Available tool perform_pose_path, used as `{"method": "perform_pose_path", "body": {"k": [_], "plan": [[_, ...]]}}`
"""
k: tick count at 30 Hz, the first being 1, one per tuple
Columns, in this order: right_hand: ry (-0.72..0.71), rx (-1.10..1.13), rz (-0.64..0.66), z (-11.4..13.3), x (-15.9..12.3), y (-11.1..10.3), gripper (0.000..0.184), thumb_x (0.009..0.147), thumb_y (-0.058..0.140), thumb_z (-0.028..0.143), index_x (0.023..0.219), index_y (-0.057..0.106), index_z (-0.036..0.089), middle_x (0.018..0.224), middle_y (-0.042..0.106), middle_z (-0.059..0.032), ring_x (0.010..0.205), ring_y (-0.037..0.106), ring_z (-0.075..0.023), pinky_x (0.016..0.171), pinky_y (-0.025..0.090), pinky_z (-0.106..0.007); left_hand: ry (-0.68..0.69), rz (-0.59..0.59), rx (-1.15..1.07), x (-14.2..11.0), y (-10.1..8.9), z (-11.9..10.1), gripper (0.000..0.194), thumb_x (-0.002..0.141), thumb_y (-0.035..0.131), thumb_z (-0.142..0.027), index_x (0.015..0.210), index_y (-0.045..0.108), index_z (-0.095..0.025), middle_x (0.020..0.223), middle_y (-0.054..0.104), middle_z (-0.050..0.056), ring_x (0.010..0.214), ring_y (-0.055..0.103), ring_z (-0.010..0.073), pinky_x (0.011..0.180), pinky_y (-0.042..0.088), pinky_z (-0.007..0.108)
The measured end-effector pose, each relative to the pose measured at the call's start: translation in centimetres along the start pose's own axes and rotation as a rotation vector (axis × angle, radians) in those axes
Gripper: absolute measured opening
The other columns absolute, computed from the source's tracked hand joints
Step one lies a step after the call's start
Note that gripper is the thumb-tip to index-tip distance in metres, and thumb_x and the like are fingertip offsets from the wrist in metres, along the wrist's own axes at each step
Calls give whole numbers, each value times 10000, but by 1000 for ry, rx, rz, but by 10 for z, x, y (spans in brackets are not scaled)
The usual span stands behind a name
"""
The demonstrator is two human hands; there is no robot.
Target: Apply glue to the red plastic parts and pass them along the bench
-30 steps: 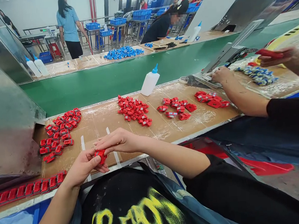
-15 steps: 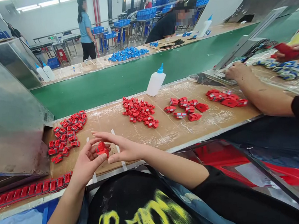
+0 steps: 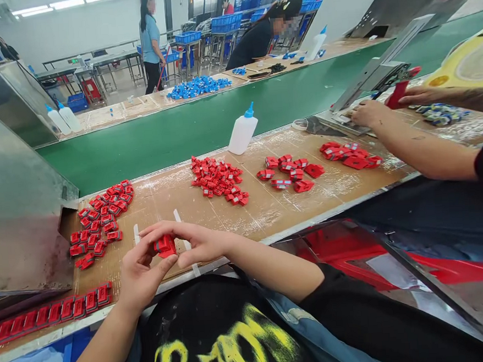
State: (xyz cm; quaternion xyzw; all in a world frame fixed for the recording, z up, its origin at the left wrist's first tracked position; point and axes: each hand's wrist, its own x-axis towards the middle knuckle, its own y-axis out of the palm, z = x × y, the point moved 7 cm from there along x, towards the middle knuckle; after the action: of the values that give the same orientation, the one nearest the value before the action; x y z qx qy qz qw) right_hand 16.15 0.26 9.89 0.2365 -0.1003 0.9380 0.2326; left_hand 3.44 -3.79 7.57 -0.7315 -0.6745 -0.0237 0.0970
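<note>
In front of my chest, a small red plastic toy part (image 3: 165, 245) with a grey band is held between my two hands. My left hand (image 3: 142, 270) is closed around its left side, thumb along the bottom. From the right, my right hand (image 3: 196, 243) curls its fingers over the top, with the thumb near the lower right edge; the fingertips are partly hidden. To the left lies a loose group of red parts with grey edges (image 3: 106, 219). A pile of smaller red pieces (image 3: 215, 178) sits beyond my right hand.
A white bottle with a blue tip (image 3: 242, 131) stands at the green belt's (image 3: 159, 134) near edge. More red parts (image 3: 289, 172) lie rightward. A row of red parts (image 3: 52, 313) lines the bench's left front edge. At right, a co-worker's hand (image 3: 371, 114) works at a metal press (image 3: 379, 77).
My right fingers have closed in on the red part, which has turned slightly between my hands. The view has shifted a little. The co-worker's red piece has moved nearer the press.
</note>
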Motion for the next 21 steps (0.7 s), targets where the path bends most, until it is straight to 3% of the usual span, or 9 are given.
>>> {"method": "perform_pose_path", "body": {"k": [3,6,12,16,19,21], "plan": [[11,73,-4,-2,-6,-6,772,794,818,538,1434,521,226,1555,468,-182,1396,509,-261,1125,435,-391,30,47,87,-2,4,0,482,838,798,-321,1291,695,-189,1185,753,103,1077,715,274,986,554,363],[64,155,-36,-13,-11,-9,710,763,835,557,1331,591,207,1487,548,-183,1326,575,-257,1083,469,-383,69,115,177,1,11,-3,411,838,794,-328,1219,735,-186,1111,767,110,1027,716,283,940,559,362],[132,232,-174,-23,-18,0,575,709,876,560,1080,644,188,1430,604,-184,1242,644,-272,1050,508,-430,69,172,148,5,18,-12,310,833,790,-381,1051,770,-162,1020,774,105,972,714,282,899,563,366],[198,60,-254,-23,-29,3,364,883,748,487,1138,644,249,1445,600,-155,1334,598,-282,1091,502,-465,18,154,-77,-1,25,-4,410,816,800,-433,1103,744,-145,1125,747,118,1056,708,283,965,557,379],[216,-145,-155,-24,-27,-6,439,931,670,511,1325,595,330,1540,506,-149,1392,554,-293,1071,536,-450,-30,71,-328,2,25,13,587,759,843,-478,1219,684,-150,1194,718,133,1092,711,282,1012,545,404],[169,-314,-76,-22,-19,-14,477,902,705,506,1345,604,360,1518,529,-143,1372,573,-305,1033,571,-422,-44,44,-483,4,25,22,659,710,864,-532,1206,669,-144,1187,716,153,1119,708,299,1039,531,444]]}}
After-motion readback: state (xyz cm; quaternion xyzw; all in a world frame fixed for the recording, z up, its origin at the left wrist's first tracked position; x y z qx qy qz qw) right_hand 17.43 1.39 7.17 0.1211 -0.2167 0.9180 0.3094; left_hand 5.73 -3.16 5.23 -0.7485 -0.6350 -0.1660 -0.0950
